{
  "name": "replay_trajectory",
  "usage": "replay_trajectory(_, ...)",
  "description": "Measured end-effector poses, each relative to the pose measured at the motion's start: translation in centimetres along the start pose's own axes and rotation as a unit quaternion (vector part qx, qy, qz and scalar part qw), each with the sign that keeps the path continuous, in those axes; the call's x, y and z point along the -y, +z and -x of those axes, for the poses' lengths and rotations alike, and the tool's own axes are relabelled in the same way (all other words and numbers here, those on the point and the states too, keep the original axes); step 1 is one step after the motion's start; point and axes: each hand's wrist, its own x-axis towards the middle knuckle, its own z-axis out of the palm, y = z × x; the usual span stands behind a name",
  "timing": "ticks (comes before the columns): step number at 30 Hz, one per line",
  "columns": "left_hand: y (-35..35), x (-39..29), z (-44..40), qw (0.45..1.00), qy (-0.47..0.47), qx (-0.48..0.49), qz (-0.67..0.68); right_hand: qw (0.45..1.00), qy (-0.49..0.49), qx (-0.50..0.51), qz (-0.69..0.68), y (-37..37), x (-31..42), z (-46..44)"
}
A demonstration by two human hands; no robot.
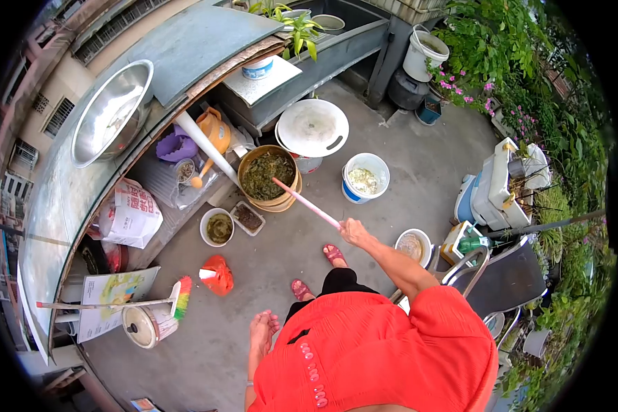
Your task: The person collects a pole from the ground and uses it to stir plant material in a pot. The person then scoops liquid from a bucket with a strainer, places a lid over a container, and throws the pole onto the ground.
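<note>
My right hand (354, 232) is wrapped round the near end of a pink stick (309, 205). The stick's far end reaches the right rim area of a round brown tub (244, 165) that holds dark green plant matter (266, 174). Down by my side, my left hand (264, 327) has its fingers curled, and whatever they might hold is too small to make out. A white bowl with greenish contents (220, 228) and a small tray of dark material (248, 218) stand on the ground left of the tub. Right of the tub is a white and blue bucket (365, 178).
A white lid (312, 128) lies behind the tub. A red plastic bag (216, 275) and a broom (180, 298) are at the left, under and beside a sheet-covered shelf. A chair (508, 278), foam boxes (499, 185) and another bucket (413, 247) stand at the right.
</note>
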Motion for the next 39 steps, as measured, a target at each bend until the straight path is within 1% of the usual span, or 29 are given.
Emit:
replay_trajectory(2, 3.4, -2.6, -0.4, 0.997, 0.043, 0.037, -0.043, 0.999, -0.034, 0.018, -0.033, -0.7, 1.4, 1.3)
replay_trajectory(4, 8.4, -4.9, -0.5, 0.992, 0.063, 0.088, -0.069, 0.996, -0.069, -0.007, -0.056, -0.2, 1.6, 1.2)
replay_trajectory(5, 10.4, -5.2, -0.9, 0.989, 0.052, 0.115, -0.074, 0.989, 0.002, 0.054, -0.135, -2.1, 3.2, 1.8)
replay_trajectory(6, 12.6, -5.4, -1.5, 0.986, 0.042, 0.142, -0.08, 0.968, 0.069, 0.115, -0.214, -4.1, 4.8, 2.3)
replay_trajectory(7, 15.0, -5.5, -2.2, 0.982, 0.029, 0.168, -0.085, 0.94, 0.113, 0.14, -0.291, -2.9, 4.3, 0.9)
replay_trajectory(8, 16.9, -5.0, -3.6, 0.977, 0.021, 0.177, -0.115, 0.936, 0.082, 0.144, -0.312, -2.9, 4.1, 0.4)
replay_trajectory(10, 21.5, -4.6, -5.1, 0.989, 0.001, 0.127, -0.078, 0.923, 0.058, 0.203, -0.322, -3.3, 3.7, -0.9)
replay_trajectory(11, 23.7, -4.3, -5.8, 0.993, -0.01, 0.099, -0.056, 0.925, 0.023, 0.202, -0.321, -4.3, 3.6, -1.1)
replay_trajectory(12, 25.7, -3.8, -7.0, 0.995, -0.002, 0.084, -0.058, 0.945, -0.015, 0.187, -0.266, -6.0, 3.7, -0.9)
replay_trajectory(13, 27.8, -3.5, -7.8, 0.995, -0.015, 0.098, -0.023, 0.961, -0.053, 0.174, -0.211, -7.4, 3.3, -1.0)
replay_trajectory(15, 31.4, -4.2, -9.0, 0.991, -0.04, 0.122, 0.038, 0.966, -0.074, 0.138, -0.205, -6.6, 1.4, -2.4)
replay_trajectory(16, 32.6, -4.3, -9.9, 0.979, -0.046, 0.194, 0.048, 0.962, -0.081, 0.166, -0.201, -8.0, 0.8, -2.6)
replay_trajectory(18, 36.0, -4.4, -10.9, 0.974, -0.072, 0.203, 0.077, 0.953, -0.093, 0.224, -0.182, -11.5, -0.3, -2.3)
replay_trajectory(19, 37.7, -4.7, -10.9, 0.971, -0.085, 0.205, 0.092, 0.95, -0.106, 0.227, -0.186, -12.8, -1.0, -3.0)
replay_trajectory(20, 39.1, -5.1, -10.9, 0.978, -0.09, 0.154, 0.106, 0.946, -0.119, 0.233, -0.19, -14.0, -1.7, -3.7)
replay_trajectory(21, 39.7, -5.1, -12.1, 0.981, -0.077, 0.13, 0.124, 0.941, -0.131, 0.244, -0.197, -15.1, -2.2, -4.3)
replay_trajectory(23, 38.5, -4.8, -14.9, 0.982, -0.052, 0.072, 0.164, 0.914, -0.198, 0.253, -0.249, -17.1, -3.7, -5.8)
replay_trajectory(25, 38.2, -5.7, -14.6, 0.984, -0.059, 0.057, 0.159, 0.892, -0.206, 0.275, -0.295, -17.3, -6.8, -8.3)
replay_trajectory(26, 39.5, -6.5, -13.8, 0.981, -0.062, 0.0, 0.182, 0.882, -0.211, 0.279, -0.314, -17.5, -8.4, -9.6)
replay_trajectory(27, 39.3, -6.7, -14.3, 0.98, -0.062, -0.023, 0.187, 0.908, -0.19, 0.26, -0.269, -18.9, -10.6, -10.4)
replay_trajectory(29, 38.9, -7.3, -15.1, 0.982, -0.049, -0.035, 0.178, 0.947, -0.126, 0.222, -0.197, -18.2, -17.6, -12.9)
replay_trajectory(30, 38.8, -7.9, -15.4, 0.981, -0.051, -0.034, 0.183, 0.969, -0.074, 0.191, -0.138, -17.6, -21.8, -13.8)
replay_trajectory(31, 39.0, -8.3, -15.8, 0.98, -0.055, -0.032, 0.191, 0.98, 0.022, 0.188, -0.065, -19.0, -25.5, -13.9)
replay_trajectory(32, 39.2, -8.7, -16.3, 0.975, -0.072, -0.042, 0.205, 0.98, 0.081, 0.174, 0.045, -20.0, -30.3, -13.6)
replay_trajectory(33, 39.7, -9.2, -16.5, 0.97, -0.072, -0.033, 0.228, 0.971, 0.146, 0.171, 0.076, -22.0, -34.2, -13.0)
replay_trajectory(34, 40.5, -10.1, -16.8, 0.962, -0.082, -0.041, 0.258, 0.958, 0.218, 0.159, 0.098, -26.1, -35.7, -11.4)
replay_trajectory(35, 41.0, -10.8, -17.1, 0.953, -0.088, -0.049, 0.287, 0.94, 0.296, 0.143, 0.094, -26.8, -40.2, -10.5)
replay_trajectory(37, 41.8, -11.5, -18.2, 0.945, -0.084, -0.072, 0.307, 0.908, 0.408, 0.073, 0.059, -29.6, -45.7, -8.0)
replay_trajectory(39, 43.1, -12.3, -19.6, 0.941, -0.077, -0.089, 0.318, 0.878, 0.454, 0.144, 0.055, -31.7, -50.8, -7.0)
